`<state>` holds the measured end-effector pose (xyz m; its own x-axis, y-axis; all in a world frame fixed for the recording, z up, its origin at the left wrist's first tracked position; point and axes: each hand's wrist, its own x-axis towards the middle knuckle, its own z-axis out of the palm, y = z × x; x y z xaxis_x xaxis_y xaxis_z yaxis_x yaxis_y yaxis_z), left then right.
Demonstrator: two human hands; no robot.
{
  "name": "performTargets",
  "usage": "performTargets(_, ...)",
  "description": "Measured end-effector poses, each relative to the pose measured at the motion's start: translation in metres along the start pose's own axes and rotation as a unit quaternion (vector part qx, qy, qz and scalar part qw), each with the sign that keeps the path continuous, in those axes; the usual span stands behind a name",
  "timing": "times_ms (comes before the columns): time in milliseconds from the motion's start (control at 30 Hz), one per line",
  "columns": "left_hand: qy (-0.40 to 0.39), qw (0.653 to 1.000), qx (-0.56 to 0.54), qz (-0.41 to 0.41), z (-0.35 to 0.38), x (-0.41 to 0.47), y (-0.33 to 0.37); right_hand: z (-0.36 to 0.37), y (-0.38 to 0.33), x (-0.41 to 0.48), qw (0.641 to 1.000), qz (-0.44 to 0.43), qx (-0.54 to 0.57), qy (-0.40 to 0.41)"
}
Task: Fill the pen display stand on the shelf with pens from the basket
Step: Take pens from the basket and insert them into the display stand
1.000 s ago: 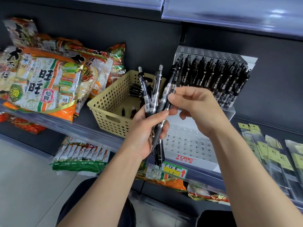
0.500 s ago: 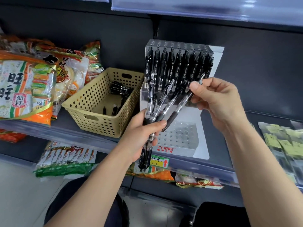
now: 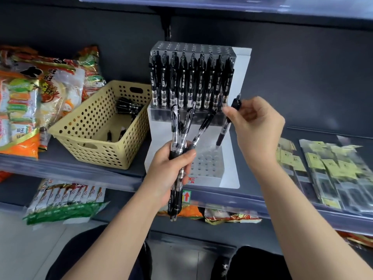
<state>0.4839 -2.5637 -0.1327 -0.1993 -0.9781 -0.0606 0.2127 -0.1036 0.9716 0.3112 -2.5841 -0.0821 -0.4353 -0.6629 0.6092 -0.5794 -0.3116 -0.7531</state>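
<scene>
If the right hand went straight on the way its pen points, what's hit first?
The pen in the right hand would probably meet the pen display stand, its holed lower tier; depth unclear.

**Soft overhead light, smeared edges**

Bright, even light falls from above and in front of the pen stand (image 3: 240, 87), and its white side panel glows without any hard shadow. Above the stand, the clear shelf strip (image 3: 201, 2) carries a pale sheen. The dark back wall behind it stays dim. The pens (image 3: 191, 81) in its upper rows look fairly sharp. The snack bags (image 3: 30, 102) left of it and the flat packets (image 3: 333, 164) right of it are smeared and soft. Shelf edges bow away from the stand towards the borders.
</scene>
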Motion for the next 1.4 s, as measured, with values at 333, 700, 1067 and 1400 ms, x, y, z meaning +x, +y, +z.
performTargets(333,-0.009,0.999,0.029,0.010,0.002,0.004,-0.006,0.010,0.016,-0.004,0.995,0.016,-0.089,-0.039)
performTargets(700,-0.012,0.999,0.043,0.008,-0.001,0.006,-0.009,0.011,0.019,-0.006,0.967,-0.025,-0.228,-0.110)
performTargets(1067,-0.011,0.999,0.032,0.009,-0.004,0.004,-0.005,0.017,0.026,-0.009,0.957,-0.047,-0.260,-0.124)
performTargets(1400,-0.036,0.999,-0.007,-0.011,-0.004,-0.001,0.000,-0.010,0.012,0.009,0.951,0.088,-0.174,-0.240)
